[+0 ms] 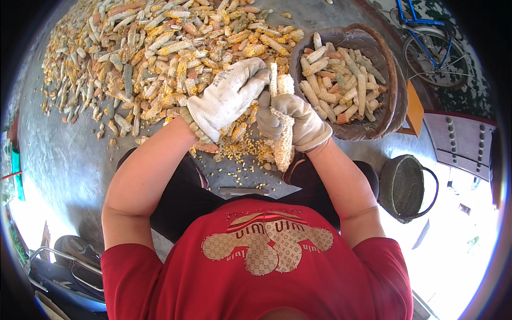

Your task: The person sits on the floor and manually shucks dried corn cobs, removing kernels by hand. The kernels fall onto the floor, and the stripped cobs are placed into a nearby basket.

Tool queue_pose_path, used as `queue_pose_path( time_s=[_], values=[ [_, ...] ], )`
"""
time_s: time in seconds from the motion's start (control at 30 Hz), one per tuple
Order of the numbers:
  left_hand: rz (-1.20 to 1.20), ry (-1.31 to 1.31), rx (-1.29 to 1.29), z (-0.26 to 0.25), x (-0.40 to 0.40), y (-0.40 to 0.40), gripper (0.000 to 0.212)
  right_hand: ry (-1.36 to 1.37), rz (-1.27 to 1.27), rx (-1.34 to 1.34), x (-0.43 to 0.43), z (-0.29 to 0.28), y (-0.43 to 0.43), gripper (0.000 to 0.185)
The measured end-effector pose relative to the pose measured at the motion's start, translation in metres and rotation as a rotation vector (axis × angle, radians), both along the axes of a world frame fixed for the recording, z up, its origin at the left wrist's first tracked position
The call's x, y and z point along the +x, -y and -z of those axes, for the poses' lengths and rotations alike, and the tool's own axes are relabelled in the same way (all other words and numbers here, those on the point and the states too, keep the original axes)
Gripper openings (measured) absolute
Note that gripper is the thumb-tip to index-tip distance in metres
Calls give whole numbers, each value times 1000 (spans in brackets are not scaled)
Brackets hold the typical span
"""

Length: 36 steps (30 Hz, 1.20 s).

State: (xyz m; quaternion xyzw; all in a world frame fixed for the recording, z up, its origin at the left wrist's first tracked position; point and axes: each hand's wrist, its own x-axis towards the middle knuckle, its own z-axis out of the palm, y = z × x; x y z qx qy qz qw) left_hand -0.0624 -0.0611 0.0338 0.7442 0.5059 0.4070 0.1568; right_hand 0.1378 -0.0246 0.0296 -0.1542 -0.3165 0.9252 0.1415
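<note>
White work gloves with greyish palms cover both hands, close together in front of me. My right hand (298, 118) is closed around a pale, stripped corncob (284, 142), whose lower end points down towards my lap. Above its fingers stands the end of another bare cob (285, 84). My left hand (234, 94) has its fingers curled against a narrow cob piece (273, 78) alongside; the gloves hide most of this grip. Beyond my left hand spreads a large heap of corn ears and cobs (160, 60), some with yellow kernels. Loose kernels (240, 160) lie on the floor below.
A handled woven basket (394, 102) at the right contains many bare cobs (340, 80). Nearer me stands a smaller dark bucket (402, 188). A blue bicycle (434, 44) is at the upper right, a scooter-like vehicle (64, 276) at the lower left. Concrete floor (52, 152) surrounds the heap.
</note>
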Motion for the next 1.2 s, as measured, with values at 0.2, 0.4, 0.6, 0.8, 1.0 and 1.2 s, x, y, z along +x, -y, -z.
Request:
queue_pose_path(
  time_s=[0.2, 0.4, 0.6, 0.8, 1.0, 1.2],
  values=[
    [-163, 610, -646, -25, -26, -18, 43, 317, 578, -232, -1, -2, -14, 30],
    [-375, 139, -384, 25, -67, -23, 55, 269, 1137, -372, 63, 21, -68, 38],
    [-248, 129, -738, 19, -58, -38, 49, 540, 1090, -158, 58, -15, -37, 21],
    [-201, 73, -1128, 42, -12, -31, 51, 554, 894, 154, 106, -70, -27, 28],
    [52, -427, -1453, 142, 18, -13, 44, 519, 895, 152, 131, -51, -24, 33],
    [-36, -396, -934, 243, 63, -35, 41, 585, 765, 341, 131, -71, -14, 32]
  ],
)
